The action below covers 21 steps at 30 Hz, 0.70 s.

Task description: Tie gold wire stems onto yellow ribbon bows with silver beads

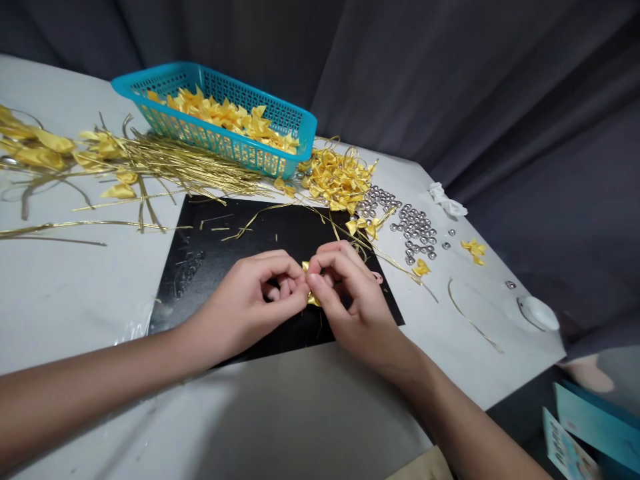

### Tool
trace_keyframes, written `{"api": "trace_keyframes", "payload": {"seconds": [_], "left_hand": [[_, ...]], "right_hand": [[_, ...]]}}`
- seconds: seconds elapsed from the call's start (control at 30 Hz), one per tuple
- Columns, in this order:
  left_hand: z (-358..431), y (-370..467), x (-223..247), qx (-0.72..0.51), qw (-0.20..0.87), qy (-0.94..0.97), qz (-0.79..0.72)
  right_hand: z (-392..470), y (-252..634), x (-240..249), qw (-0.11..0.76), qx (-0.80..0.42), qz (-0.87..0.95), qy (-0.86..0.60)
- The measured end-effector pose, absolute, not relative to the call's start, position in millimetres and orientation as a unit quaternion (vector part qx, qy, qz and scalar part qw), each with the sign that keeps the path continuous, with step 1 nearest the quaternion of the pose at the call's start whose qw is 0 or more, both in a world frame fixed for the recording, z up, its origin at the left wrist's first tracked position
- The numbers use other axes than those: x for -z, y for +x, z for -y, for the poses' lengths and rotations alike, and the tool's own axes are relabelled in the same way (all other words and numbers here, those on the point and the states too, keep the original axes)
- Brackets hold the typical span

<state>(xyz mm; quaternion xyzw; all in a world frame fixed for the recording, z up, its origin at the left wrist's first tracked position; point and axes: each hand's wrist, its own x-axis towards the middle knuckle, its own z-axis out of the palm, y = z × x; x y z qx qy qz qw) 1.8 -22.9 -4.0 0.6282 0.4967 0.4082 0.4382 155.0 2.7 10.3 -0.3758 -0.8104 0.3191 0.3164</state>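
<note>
My left hand (244, 297) and right hand (369, 317) pinch the small yellow ribbon bow (313, 300) between their fingertips; it looks featherlight, soft and slippery, probably best gripped at its middle.

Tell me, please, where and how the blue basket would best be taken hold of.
The blue basket is probably best gripped by its rim at both short ends, coming down from above: it stands upright with the rim raised, while gold ties lie along its near side and a pile of yellow bows crowds its right end.
</note>
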Motion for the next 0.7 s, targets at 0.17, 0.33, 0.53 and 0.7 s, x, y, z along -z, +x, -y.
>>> {"api": "trace_keyframes", "payload": {"seconds": [0.17,0.33,0.53,0.7], "left_hand": [[22.7,2.5,4.3,-0.409,0.433,0.638,-0.488],[22.5,4.2,4.4,-0.398,0.43,0.644,-0.491],[21.4,4.2,5.1,-0.378,0.443,0.634,-0.509],[19.9,3.8,5.6,-0.365,0.45,0.634,-0.512]], "right_hand": [[-1.5,152.0,-11.0,0.336,-0.331,0.797,-0.376],[-1.7,150.0,-15.5,0.364,-0.369,0.771,-0.369],[-1.0,150.6,-19.9,0.428,-0.401,0.713,-0.384],[0.9,151.7,-22.8,0.437,-0.454,0.672,-0.389]]}}
